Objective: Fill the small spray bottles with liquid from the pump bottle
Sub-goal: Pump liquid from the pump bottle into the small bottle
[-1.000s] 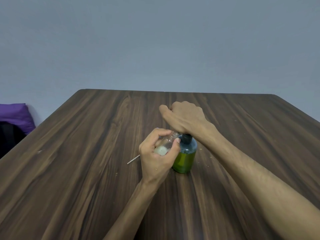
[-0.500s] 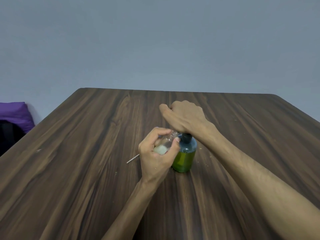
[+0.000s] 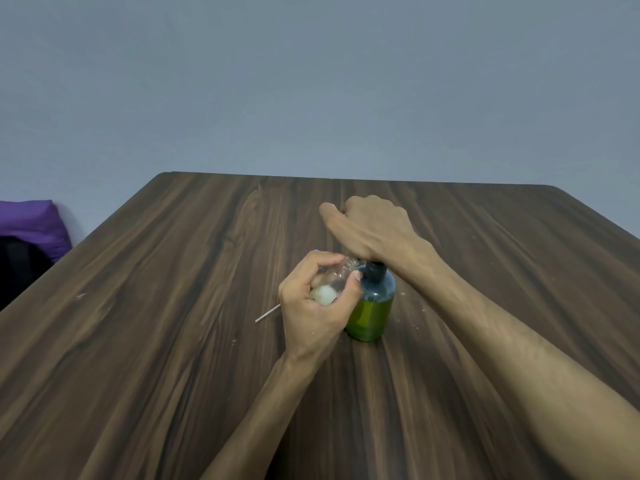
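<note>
A green pump bottle (image 3: 371, 311) stands upright near the middle of the wooden table (image 3: 173, 306), about half full of liquid. My right hand (image 3: 372, 228) sits curled over its black pump head, hiding the top. My left hand (image 3: 313, 311) grips a small clear spray bottle (image 3: 334, 280), tilted with its open neck up against the pump's collar. White liquid sits in the low end of the small bottle. My fingers cover most of its body.
A thin white stick or tube (image 3: 267, 313) lies on the table just left of my left hand. A purple cushion (image 3: 33, 221) over something black sits off the table's far left edge. A grey wall stands behind.
Hardly any change: both hands keep their grip, and the view has shifted very slightly.
</note>
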{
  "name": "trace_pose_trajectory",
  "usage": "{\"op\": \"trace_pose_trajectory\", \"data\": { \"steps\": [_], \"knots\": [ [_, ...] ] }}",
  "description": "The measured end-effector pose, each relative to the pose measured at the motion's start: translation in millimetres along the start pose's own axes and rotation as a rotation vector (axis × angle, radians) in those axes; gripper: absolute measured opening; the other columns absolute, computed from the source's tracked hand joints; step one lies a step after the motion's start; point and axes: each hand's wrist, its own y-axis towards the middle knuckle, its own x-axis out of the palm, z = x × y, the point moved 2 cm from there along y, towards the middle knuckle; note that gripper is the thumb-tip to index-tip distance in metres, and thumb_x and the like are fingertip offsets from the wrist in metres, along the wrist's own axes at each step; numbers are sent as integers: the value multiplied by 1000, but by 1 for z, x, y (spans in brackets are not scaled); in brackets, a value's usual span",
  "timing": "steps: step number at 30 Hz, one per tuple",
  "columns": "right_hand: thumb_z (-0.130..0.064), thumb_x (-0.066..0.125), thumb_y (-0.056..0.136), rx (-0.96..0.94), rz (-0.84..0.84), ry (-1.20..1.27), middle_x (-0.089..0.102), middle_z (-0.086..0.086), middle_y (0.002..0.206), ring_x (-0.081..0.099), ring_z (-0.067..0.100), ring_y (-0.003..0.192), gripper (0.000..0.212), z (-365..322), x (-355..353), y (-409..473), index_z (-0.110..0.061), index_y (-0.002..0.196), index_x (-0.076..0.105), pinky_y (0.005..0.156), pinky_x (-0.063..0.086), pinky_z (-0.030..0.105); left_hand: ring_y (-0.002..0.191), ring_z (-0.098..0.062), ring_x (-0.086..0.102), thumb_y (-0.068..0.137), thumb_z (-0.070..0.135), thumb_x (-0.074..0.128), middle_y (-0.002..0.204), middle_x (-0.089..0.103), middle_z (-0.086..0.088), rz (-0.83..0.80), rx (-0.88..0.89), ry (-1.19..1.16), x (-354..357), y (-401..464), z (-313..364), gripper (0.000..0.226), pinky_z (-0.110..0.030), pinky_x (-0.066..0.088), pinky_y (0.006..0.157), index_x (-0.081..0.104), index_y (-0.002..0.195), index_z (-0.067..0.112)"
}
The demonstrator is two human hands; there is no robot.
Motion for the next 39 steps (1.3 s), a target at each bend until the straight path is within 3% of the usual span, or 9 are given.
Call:
{"op": "trace_pose_trajectory", "data": {
  "steps": [3, 7, 11, 15, 19, 23, 27, 31, 39],
  "knots": [
    [-41, 35, 96, 13, 49, 30, 50, -1, 60, 43, 20, 58, 46, 2, -4, 0, -16, 58, 40, 57, 29, 34, 86, -29, 77, 86, 13, 82, 94, 76, 0, -8, 18, -10, -1, 0, 0, 17, -49, 62, 75, 73, 100, 11],
    [-42, 34, 97, 7, -9, -7, 54, 0, 63, 47, 20, 59, 48, 1, 2, -1, -15, 59, 44, 58, 30, 34, 83, -25, 75, 85, 10, 83, 92, 75, 0, -3, -3, 6, 0, 0, 0, 18, -41, 60, 73, 72, 99, 11],
    [-43, 36, 97, -1, 33, 24, 50, -1, 59, 44, 20, 57, 48, 1, -5, 0, -15, 58, 39, 57, 30, 34, 86, -27, 78, 85, 10, 84, 93, 76, 2, -4, 8, -10, -1, 0, 0, 19, -42, 62, 74, 73, 100, 13],
    [-43, 34, 98, -9, -18, -15, 52, 0, 61, 45, 20, 58, 48, 0, 1, 0, -15, 59, 42, 57, 29, 34, 82, -20, 76, 84, 8, 84, 91, 75, 2, 1, -1, 6, 0, 1, 1, 19, -31, 58, 73, 72, 98, 12],
    [-43, 36, 97, 0, 58, 25, 50, -1, 59, 44, 21, 57, 47, 2, -5, 0, -15, 59, 40, 57, 29, 34, 85, -25, 78, 85, 11, 83, 93, 76, 2, 1, 0, -19, 0, 0, -1, 17, -40, 62, 74, 73, 99, 9],
    [-42, 35, 97, -10, 8, -23, 52, 0, 60, 46, 20, 57, 48, 0, 1, 0, -15, 58, 44, 57, 30, 34, 82, -21, 76, 84, 13, 83, 91, 76, 2, 3, -6, 1, 0, 1, -1, 18, -33, 59, 73, 72, 99, 11],
    [-43, 36, 96, 3, 60, 16, 50, 0, 60, 44, 21, 58, 47, 2, -3, 0, -16, 58, 40, 58, 29, 34, 85, -25, 78, 85, 10, 83, 93, 77, 0, -3, 5, -12, 0, 0, 0, 17, -37, 62, 74, 73, 99, 12],
    [-42, 35, 97, -16, 5, -31, 54, 0, 61, 47, 20, 59, 48, -1, 1, -1, -14, 58, 44, 57, 29, 33, 79, -18, 74, 84, 9, 83, 89, 74, 4, 4, -8, 3, 0, 0, 3, 19, -28, 56, 72, 71, 97, 16],
    [-41, 35, 96, 6, 11, -16, 53, 1, 62, 46, 20, 58, 47, 2, 2, -2, -15, 59, 43, 57, 29, 33, 83, -22, 76, 85, 12, 82, 91, 75, 2, 1, 9, -15, 0, 1, 2, 17, -33, 59, 73, 72, 98, 15]
  ]
}}
